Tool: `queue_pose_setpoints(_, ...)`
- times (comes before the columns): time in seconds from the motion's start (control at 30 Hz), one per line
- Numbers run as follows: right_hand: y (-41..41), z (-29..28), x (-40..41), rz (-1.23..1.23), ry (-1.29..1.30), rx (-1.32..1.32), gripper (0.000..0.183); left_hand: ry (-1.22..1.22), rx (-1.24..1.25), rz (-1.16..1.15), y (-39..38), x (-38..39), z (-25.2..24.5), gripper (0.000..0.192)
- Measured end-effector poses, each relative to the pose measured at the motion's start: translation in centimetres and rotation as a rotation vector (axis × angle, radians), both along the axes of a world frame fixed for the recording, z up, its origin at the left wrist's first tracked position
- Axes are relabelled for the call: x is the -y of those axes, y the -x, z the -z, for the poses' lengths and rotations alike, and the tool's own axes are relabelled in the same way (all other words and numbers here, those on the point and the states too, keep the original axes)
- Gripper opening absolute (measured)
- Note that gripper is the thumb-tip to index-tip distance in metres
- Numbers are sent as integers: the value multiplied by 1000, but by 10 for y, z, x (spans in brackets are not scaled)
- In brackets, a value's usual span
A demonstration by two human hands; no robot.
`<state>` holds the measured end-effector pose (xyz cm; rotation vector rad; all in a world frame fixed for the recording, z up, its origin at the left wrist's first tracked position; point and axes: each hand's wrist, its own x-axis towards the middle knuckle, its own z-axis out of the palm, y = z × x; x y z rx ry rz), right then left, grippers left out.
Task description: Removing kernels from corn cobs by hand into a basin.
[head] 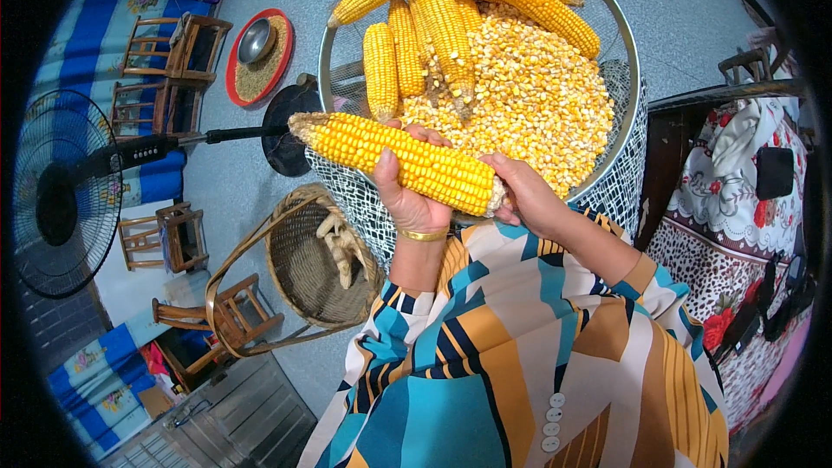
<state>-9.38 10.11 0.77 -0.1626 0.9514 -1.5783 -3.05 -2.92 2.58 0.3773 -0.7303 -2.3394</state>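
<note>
A large ear of dried yellow corn lies across both palms above the near rim of a round metal-rimmed sieve. My left hand grips its middle, thumb on top and fingers behind. At the pale butt end, my right hand holds it with thumb and fingers. Rows of kernels look full along the side facing me; its far side is hidden. Loose corn kernels are heaped in the sieve. Several whole corn ears rest at its left and far side, some over the rim.
A wicker basket with a tall handle stands at left, holding several bare corncobs. Beyond it are a standing fan, small wooden chairs and a red tray of grain with a metal bowl. A cloth-covered surface is at right.
</note>
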Motion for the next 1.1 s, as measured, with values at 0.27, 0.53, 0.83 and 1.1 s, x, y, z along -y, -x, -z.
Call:
queue_pose_setpoints(0.27, 0, -12, -1, 5, -80, -65, 40, -61, -39, 18, 1, -2, 3, 40)
queue_pose_setpoints(0.53, -4, -7, 0, 42, 12, 3, 32, -81, -107, 0, -2, 6, 2, 40)
queue_pose_setpoints(0.83, -2, -9, -3, -59, -24, -102, 31, -97, -29, 35, -1, 2, 1, 40)
queue_pose_setpoints(1.1, -5, -9, -5, -62, 16, -92, 32, -126, -136, 100, -4, 11, 5, 43)
